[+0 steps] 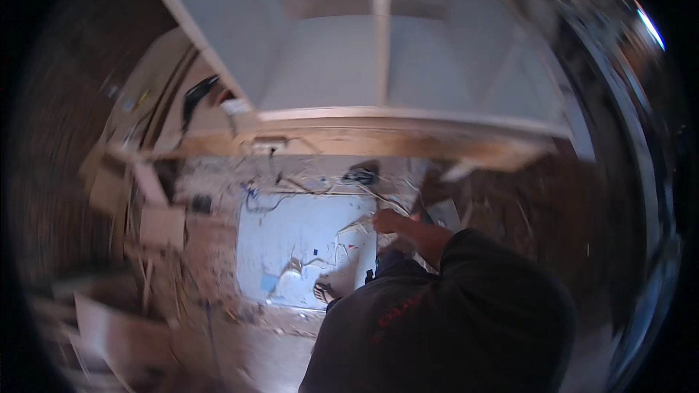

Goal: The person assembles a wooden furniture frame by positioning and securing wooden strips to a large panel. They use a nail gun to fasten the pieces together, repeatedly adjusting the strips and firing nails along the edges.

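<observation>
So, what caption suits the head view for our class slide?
Right hand near a white board on a littered floor, a pale cabinet beyond.

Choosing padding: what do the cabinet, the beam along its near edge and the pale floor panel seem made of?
Cabinet: likely coated board; smooth, pale, low-sheen faces.
Beam: probably bare wood, from its uneven tan-brown colour.
Floor panel: perhaps laminated board or plastic, flat and bluish white; blur leaves it open.
</observation>
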A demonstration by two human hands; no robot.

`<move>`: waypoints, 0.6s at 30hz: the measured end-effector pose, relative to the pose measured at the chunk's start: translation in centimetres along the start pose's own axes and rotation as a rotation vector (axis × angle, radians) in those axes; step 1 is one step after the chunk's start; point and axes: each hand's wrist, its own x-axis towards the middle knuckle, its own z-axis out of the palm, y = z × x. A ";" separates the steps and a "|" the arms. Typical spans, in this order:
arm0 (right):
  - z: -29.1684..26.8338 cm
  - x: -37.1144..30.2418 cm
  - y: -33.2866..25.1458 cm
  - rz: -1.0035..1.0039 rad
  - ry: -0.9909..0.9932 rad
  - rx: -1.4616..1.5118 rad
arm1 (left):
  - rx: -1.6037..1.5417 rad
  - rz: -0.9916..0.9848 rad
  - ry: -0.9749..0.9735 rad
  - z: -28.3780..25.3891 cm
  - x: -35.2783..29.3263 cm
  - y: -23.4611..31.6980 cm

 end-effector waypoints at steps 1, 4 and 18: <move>2.4 -1.6 2.4 0.062 0.004 -0.108 | 0.087 0.002 -0.049 -1.8 1.4 2.1; 12.1 -14.7 13.5 0.724 0.412 -0.016 | 0.274 -0.037 -0.218 -4.0 6.6 7.7; 32.5 -34.4 -12.4 1.086 0.165 0.802 | 0.504 0.050 -0.284 -2.2 22.7 36.1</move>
